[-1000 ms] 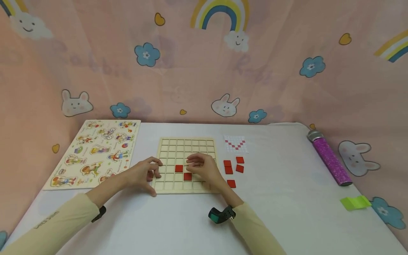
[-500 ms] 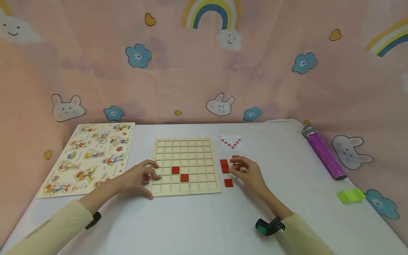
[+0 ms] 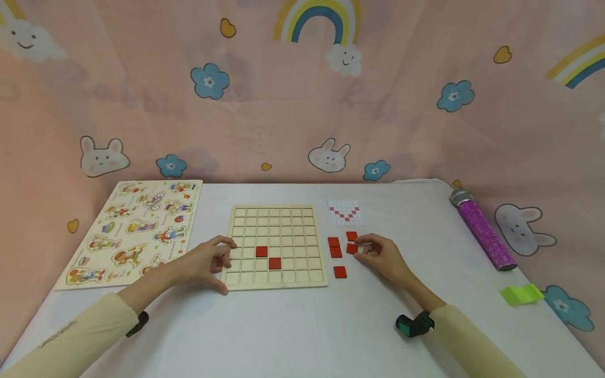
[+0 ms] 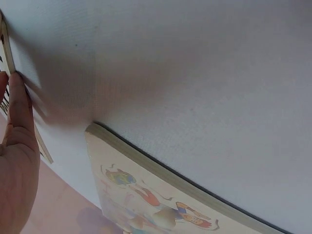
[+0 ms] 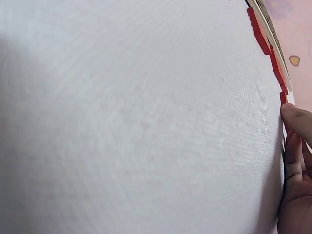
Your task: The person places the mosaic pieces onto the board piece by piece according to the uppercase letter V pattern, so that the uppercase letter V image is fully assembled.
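My left hand [image 3: 208, 263] rests at the left edge of a pale wooden grid board [image 3: 288, 231], with the thumb by its near-left corner. In the left wrist view, straight fingers [image 4: 20, 105] touch the board's edge. Two red square tiles lie diagonally in the grid, an upper-left tile [image 3: 261, 252] and a lower-right tile [image 3: 274, 263]. Right of the board, my right hand [image 3: 384, 258] pinches a loose red tile [image 3: 352, 248] between thumb and fingers at table level. Several more red tiles [image 3: 334, 247] lie close by.
A white pattern card [image 3: 345, 212] with a red V of squares lies behind the loose tiles. A picture puzzle board [image 3: 137, 231] stands at left. At right are a glittery purple microphone [image 3: 487, 233] and a bright green piece [image 3: 522, 295]. Patterned cloth [image 3: 264, 115] hangs behind the table.
My right hand has moved right, from over the grid board to the loose tiles, and now has one tile between its fingertips. The left hand stays by the board.
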A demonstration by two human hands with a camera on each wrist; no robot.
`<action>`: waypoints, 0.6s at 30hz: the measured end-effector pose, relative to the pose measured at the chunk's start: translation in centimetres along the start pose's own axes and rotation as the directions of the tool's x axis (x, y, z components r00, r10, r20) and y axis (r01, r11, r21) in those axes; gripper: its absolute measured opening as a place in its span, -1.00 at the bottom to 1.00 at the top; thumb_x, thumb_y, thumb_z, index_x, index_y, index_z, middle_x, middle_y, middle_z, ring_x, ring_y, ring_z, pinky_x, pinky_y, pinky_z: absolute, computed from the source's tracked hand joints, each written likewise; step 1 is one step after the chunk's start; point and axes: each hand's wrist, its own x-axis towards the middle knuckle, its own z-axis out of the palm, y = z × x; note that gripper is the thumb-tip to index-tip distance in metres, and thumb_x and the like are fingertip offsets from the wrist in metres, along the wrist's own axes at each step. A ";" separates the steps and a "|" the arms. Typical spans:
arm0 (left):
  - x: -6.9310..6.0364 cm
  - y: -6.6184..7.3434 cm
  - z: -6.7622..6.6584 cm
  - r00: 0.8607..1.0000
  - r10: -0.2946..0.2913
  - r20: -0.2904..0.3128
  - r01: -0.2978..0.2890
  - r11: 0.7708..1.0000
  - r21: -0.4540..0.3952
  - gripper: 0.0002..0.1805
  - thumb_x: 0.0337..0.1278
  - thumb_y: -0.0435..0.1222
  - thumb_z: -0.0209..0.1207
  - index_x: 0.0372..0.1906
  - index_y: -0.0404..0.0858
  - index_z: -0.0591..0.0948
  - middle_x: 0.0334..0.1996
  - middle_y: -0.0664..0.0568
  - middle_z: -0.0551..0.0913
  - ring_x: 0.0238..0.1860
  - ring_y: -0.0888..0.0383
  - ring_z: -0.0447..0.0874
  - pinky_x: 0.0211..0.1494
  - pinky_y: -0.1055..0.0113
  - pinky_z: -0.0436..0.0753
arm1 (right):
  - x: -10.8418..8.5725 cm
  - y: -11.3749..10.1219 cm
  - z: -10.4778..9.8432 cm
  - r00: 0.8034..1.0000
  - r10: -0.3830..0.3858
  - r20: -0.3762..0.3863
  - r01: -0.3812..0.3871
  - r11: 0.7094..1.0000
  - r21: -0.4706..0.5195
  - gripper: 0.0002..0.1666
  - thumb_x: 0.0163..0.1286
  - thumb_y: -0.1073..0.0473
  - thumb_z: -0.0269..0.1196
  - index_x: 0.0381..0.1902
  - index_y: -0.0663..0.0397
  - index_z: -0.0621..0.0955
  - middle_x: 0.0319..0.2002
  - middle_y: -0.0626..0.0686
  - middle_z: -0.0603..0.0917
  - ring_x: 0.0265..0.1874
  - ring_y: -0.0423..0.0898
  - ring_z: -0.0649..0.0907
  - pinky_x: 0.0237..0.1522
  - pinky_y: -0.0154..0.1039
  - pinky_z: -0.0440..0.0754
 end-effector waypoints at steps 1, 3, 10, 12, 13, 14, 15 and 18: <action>0.0 0.0 0.0 1.000 0.003 -0.002 -0.003 1.000 -0.003 -0.54 -0.41 -0.13 0.57 -0.45 -0.16 0.50 0.19 -0.15 0.37 -0.02 -0.01 0.44 -0.14 0.43 0.51 | 0.1 0.1 0.0 1.000 -0.001 -0.002 0.001 1.000 0.000 -0.62 0.19 0.26 0.39 -0.03 0.23 0.60 -0.16 0.13 0.64 -0.41 -0.10 0.54 -0.35 -0.49 0.53; 0.0 0.0 0.0 1.000 0.013 -0.005 -0.013 1.000 -0.003 -0.55 -0.40 -0.13 0.57 -0.46 -0.15 0.50 0.18 -0.15 0.38 0.01 -0.04 0.43 -0.15 0.43 0.50 | 0.3 0.3 0.0 1.000 0.005 -0.006 -0.005 1.000 0.006 -0.65 0.19 0.25 0.39 -0.06 0.23 0.61 -0.19 0.12 0.64 -0.42 -0.10 0.53 -0.36 -0.49 0.53; 0.0 0.2 0.0 1.000 0.007 0.002 -0.007 1.000 0.001 -0.55 -0.41 -0.14 0.57 -0.48 -0.15 0.49 0.18 -0.16 0.37 -0.15 0.08 0.43 -0.22 0.44 0.44 | -0.1 -0.1 -0.1 0.996 0.082 -0.026 -0.080 0.996 0.043 -0.66 0.20 0.24 0.39 -0.08 0.26 0.61 -0.19 0.16 0.66 -0.35 -0.04 0.60 -0.27 -0.52 0.56; -0.1 0.3 -0.2 1.000 -0.002 0.004 0.002 1.000 -0.005 -0.55 -0.42 -0.14 0.58 -0.49 -0.16 0.49 0.18 -0.17 0.37 -0.18 0.10 0.43 -0.23 0.43 0.45 | -0.4 -0.7 -0.1 0.991 0.130 -0.031 -0.128 0.990 0.061 -0.65 0.22 0.26 0.37 -0.05 0.28 0.60 -0.15 0.20 0.67 -0.27 0.00 0.66 -0.19 -0.51 0.58; -0.1 0.3 -0.2 1.000 -0.005 0.005 0.005 1.000 -0.007 -0.55 -0.42 -0.15 0.58 -0.49 -0.16 0.49 0.18 -0.17 0.37 -0.18 0.11 0.43 -0.23 0.43 0.45 | -0.5 -1.0 0.0 0.987 0.156 -0.035 -0.153 0.986 0.070 -0.64 0.22 0.27 0.36 -0.04 0.29 0.60 -0.13 0.21 0.67 -0.23 0.03 0.67 -0.15 -0.49 0.59; 0.0 0.4 -0.2 1.000 -0.004 0.005 0.004 1.000 -0.009 -0.55 -0.42 -0.15 0.58 -0.49 -0.16 0.49 0.18 -0.17 0.37 -0.18 0.10 0.44 -0.23 0.43 0.46 | -0.5 -1.3 0.0 0.983 0.179 -0.038 -0.176 0.982 0.074 -0.64 0.23 0.28 0.36 -0.03 0.30 0.59 -0.13 0.22 0.67 -0.19 0.05 0.68 -0.11 -0.46 0.59; 0.0 0.4 -0.2 1.000 -0.006 0.004 0.006 1.000 -0.009 -0.55 -0.42 -0.15 0.58 -0.49 -0.16 0.49 0.18 -0.17 0.37 -0.17 0.09 0.44 -0.22 0.43 0.46 | -0.6 -1.6 0.0 0.979 0.202 -0.042 -0.198 0.977 0.075 -0.64 0.23 0.29 0.35 -0.02 0.30 0.59 -0.12 0.23 0.68 -0.16 0.06 0.69 -0.09 -0.43 0.60; 0.1 0.4 -0.2 1.000 -0.004 0.002 0.004 1.000 -0.001 -0.54 -0.43 -0.16 0.58 -0.50 -0.17 0.48 0.17 -0.17 0.38 -0.12 0.05 0.43 -0.21 0.41 0.44 | -0.7 -2.1 0.0 0.967 0.250 -0.057 -0.246 0.967 0.063 -0.65 0.23 0.30 0.35 -0.03 0.29 0.60 -0.14 0.22 0.69 -0.13 0.07 0.69 -0.04 -0.35 0.61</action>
